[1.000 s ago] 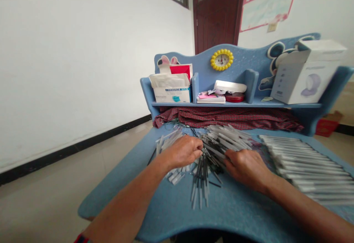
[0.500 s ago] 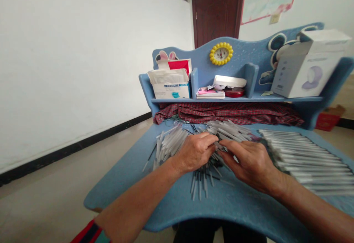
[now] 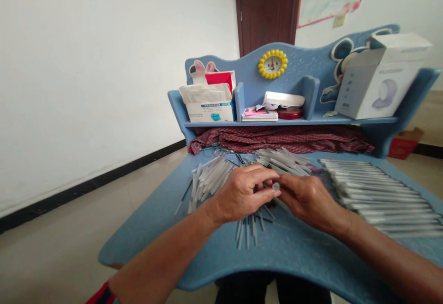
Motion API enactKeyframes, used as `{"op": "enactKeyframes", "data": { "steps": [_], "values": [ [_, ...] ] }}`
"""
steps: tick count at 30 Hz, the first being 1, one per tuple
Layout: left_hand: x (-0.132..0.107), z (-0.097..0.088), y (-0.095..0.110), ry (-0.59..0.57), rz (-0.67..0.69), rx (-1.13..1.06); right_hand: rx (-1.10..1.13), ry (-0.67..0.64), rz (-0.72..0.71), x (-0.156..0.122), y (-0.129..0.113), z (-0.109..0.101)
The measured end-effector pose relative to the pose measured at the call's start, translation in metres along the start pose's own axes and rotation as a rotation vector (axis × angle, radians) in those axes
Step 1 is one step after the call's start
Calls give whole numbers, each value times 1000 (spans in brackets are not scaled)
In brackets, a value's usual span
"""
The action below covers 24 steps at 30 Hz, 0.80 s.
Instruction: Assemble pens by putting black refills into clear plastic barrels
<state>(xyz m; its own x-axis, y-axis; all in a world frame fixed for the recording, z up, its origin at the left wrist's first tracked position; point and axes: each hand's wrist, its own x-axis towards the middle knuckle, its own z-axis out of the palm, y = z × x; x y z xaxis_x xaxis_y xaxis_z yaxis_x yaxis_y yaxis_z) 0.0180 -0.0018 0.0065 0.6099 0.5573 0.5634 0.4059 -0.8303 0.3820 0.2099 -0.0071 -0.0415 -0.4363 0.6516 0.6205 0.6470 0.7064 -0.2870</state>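
My left hand (image 3: 244,189) pinches a small translucent plastic tube (image 3: 276,187), its round end facing me. Against its fingertips, my right hand (image 3: 309,202) is closed with thumb and fingers together; what it grips is hidden. Below and behind the hands lie loose dark thin sticks and pale tubes (image 3: 247,232). A heap of frosted tubes (image 3: 212,177) lies left of my left hand, and another pile of tubes (image 3: 284,160) lies behind both hands. To the right, pale tubes with dark edges (image 3: 384,198) are laid side by side in a row.
The blue desk (image 3: 148,244) has a curved front edge. Along its back runs a rolled checked cloth (image 3: 277,139) under a shelf holding a mask box (image 3: 211,110), papers (image 3: 259,116), a red round tin (image 3: 290,113) and a tall white box (image 3: 382,80). A yellow clock (image 3: 272,64) hangs above.
My hands have come closer together, and the round tube end now shows between my left fingertips. The whole view has shifted slightly.
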Motion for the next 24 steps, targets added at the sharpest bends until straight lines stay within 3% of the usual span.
{"op": "enactKeyframes", "data": {
  "steps": [2, 7, 10, 18, 24],
  "values": [
    [1, -4, -6, -104, -34, 41, -94, 18, 21, 1, 6, -2],
    [0, -10, -9, -594, 45, 270, -328, 5, 124, 2, 24, -8],
    [-2, -7, -2, -746, 47, 391, -381, -42, 139, 1, 29, -7],
    [-2, 3, 7, -803, 28, 535, -384, -82, 112, 2, 23, -6],
    [-4, 9, 8, -708, 11, 518, -367, -123, 116, 4, 22, -9]
  ]
}}
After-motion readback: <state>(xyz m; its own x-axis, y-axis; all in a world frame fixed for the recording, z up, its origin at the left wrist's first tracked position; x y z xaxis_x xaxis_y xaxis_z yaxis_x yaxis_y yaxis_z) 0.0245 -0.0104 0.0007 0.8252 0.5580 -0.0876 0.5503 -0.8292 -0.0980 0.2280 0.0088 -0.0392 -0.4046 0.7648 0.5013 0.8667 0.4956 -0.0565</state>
